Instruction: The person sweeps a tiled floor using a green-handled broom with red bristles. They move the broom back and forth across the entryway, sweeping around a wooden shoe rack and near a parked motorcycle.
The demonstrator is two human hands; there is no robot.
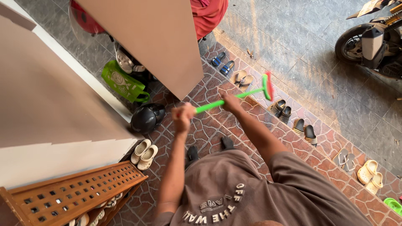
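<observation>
Closest below the camera, the person's brown shirt (pixel 251 192) filled the foreground. Both hands were clenched around the green broom handle (pixel 234 98): the left hand (pixel 183 117) at its near end, the right hand (pixel 230 101) further along. Its long axis ran forward and rightward, ending in the broom head (pixel 267 86) over the patterned tile floor (pixel 318 146), just short of the sandals (pixel 281 109).
</observation>
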